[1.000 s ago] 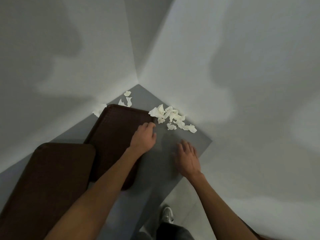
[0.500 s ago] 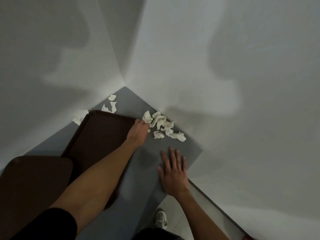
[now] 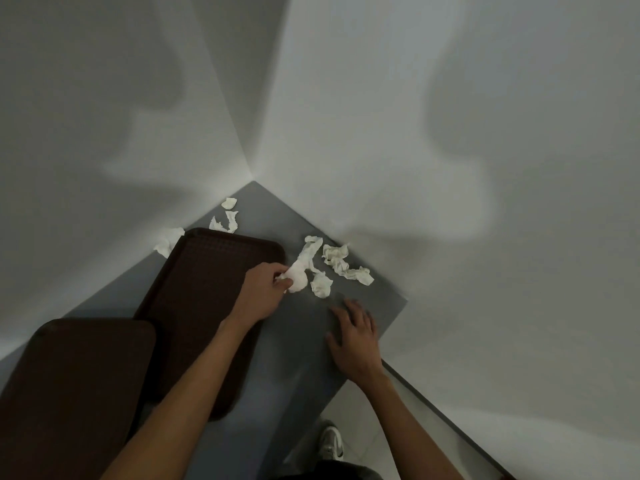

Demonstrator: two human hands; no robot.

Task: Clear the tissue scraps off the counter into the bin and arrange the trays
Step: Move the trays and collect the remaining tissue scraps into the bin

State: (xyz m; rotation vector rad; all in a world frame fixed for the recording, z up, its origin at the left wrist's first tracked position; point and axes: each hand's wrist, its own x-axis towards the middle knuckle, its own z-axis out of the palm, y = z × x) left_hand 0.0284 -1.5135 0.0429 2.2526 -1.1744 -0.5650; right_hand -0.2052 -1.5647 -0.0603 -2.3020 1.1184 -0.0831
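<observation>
I see the left hand [image 3: 259,294] is now past the tray [image 3: 207,289] edge, its fingers [image 3: 277,271] pinching a tissue wad [image 3: 298,283] drawn from the scraps [image 3: 346,266] on the table [image 3: 301,341]. The right hand [image 3: 353,337] lies flat, fingers straight. Collection is under way; the bin is out of view.

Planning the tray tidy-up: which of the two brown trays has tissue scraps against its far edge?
The farther tray: scraps lie against its far edge. The nearer tray, at bottom left, shows none beside it.
</observation>
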